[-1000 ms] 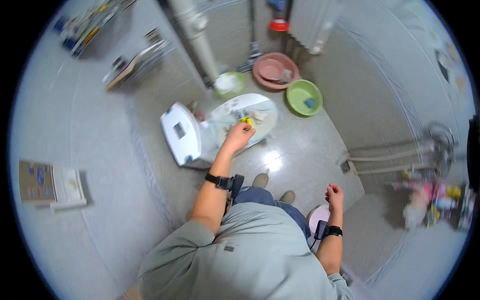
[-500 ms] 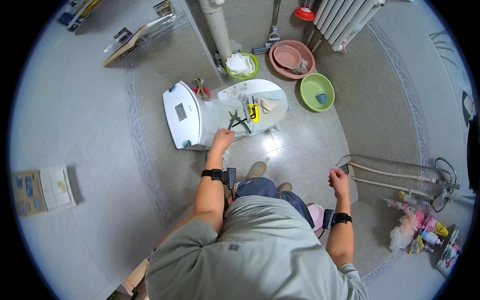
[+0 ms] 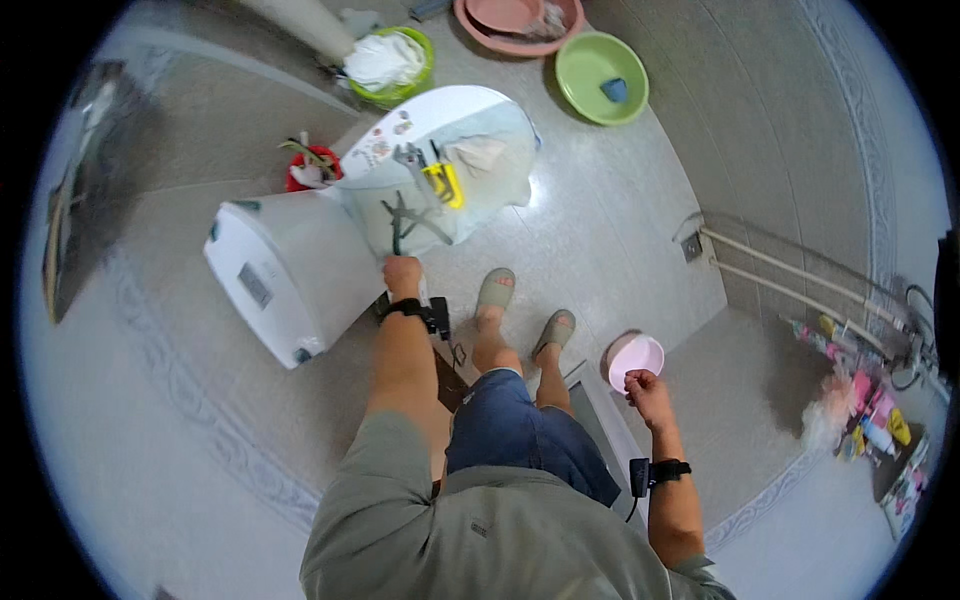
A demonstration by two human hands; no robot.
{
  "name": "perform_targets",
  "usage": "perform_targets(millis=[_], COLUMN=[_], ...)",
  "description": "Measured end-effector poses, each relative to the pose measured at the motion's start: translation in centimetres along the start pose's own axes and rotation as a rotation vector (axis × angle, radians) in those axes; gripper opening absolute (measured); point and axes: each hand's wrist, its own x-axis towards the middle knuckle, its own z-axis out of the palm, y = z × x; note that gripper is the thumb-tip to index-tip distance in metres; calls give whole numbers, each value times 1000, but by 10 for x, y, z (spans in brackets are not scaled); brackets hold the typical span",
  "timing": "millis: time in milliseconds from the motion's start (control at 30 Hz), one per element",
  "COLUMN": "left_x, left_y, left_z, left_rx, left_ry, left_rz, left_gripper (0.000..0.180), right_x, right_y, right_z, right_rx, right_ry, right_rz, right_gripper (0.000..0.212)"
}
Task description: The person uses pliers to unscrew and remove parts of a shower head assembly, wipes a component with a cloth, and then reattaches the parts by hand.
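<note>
My left hand is closed at the end of one handle of a pair of green-handled pliers. The pliers lie spread on the pale cloth that covers part of a white toilet lid. Beyond them are a grey adjustable wrench, a yellow-and-black tool, partly blurred, and a crumpled off-white cloth. Over the pink basin at the right, my right hand hangs with curled fingers and nothing visible in them.
The white toilet tank stands left of my left hand. A red pot is beside the toilet. Farther back are a green basket with white cloth, a green basin and pink basins. Pipes run along the right wall.
My view has shifted, showing more of my legs and the pink basin. My left hand stays at the pliers' handle. My right hand has come back over the pink basin.
</note>
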Motion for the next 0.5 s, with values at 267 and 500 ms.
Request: perform_targets(millis=[267,500], left_x=[41,-27], left_y=[-4,-31], left_z=[24,-27], left_rx=[-54,-61], left_ry=[74,222], left_rz=[151,447], left_gripper=[40,37], right_x=[10,13], right_y=[5,10], right_z=[10,14], right_rx=[-232,-273], right_ry=[45,29], right_rz=[8,-183], right_gripper=[24,25])
